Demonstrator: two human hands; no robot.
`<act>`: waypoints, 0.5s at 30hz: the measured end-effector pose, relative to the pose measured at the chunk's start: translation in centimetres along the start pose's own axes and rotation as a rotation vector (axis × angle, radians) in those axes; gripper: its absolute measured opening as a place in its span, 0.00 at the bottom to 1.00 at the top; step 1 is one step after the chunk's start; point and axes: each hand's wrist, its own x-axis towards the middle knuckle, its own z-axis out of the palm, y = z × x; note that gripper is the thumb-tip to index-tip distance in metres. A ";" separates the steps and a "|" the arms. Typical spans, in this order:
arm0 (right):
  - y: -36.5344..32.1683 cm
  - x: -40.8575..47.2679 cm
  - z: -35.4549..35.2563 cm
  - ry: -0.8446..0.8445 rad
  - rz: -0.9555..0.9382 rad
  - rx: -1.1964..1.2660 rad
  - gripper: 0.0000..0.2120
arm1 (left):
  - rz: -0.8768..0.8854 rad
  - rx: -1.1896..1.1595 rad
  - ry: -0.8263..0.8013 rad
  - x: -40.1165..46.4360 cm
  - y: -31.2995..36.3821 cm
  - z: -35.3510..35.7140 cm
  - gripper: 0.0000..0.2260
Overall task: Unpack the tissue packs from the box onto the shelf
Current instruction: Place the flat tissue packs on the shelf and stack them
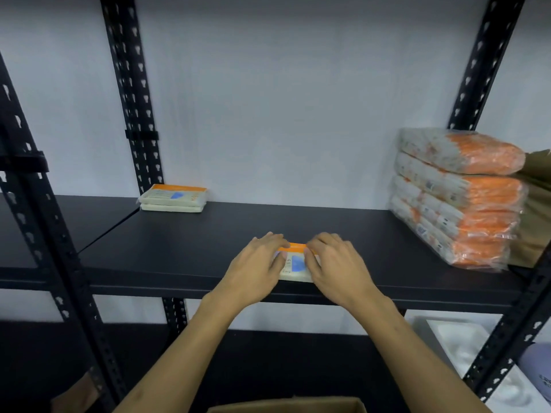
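The shelf (343, 234) lies bare between the two stacked packs (173, 198) far left and bundled packs (456, 198) right.

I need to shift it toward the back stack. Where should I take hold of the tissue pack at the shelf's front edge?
Grip the tissue pack by its two short ends, one hand from each side, as the left hand and right hand sit now. It lies flat on the shelf, so the top gives no purchase, while the ends are free.
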 end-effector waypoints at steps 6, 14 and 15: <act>-0.9 1.1 2.9 -0.244 -0.045 0.122 0.23 | -0.011 0.259 -0.143 0.4 -0.7 2.0 0.23; 3.0 -0.1 2.3 -0.351 0.094 0.178 0.27 | -0.132 0.270 -0.165 -1.3 -2.4 0.9 0.27; 3.8 -0.3 2.0 -0.362 0.117 0.186 0.27 | -0.135 0.264 -0.184 -1.5 -2.4 0.6 0.27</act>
